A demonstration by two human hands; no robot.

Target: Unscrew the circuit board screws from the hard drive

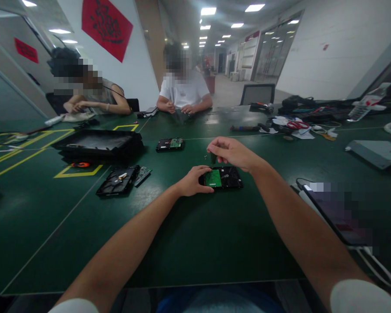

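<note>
Left hand (191, 182) is clasped on one edge of the hard drive (227, 177), right hand (232, 153) pinched shut above it; judged rigid, dense, best held edgewise.

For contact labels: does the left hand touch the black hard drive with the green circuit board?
Yes, the left hand holds the left end of the black hard drive with green circuit board.

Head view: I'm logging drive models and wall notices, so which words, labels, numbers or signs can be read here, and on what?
No text here can be quoted.
On the red poster: one black brush-style character, too blurred to read.
On the small red sign: dark marks, unreadable.
On the hard drive under the left hand: green board, print too small.
On the second drive and the open drive: print too small.
</note>
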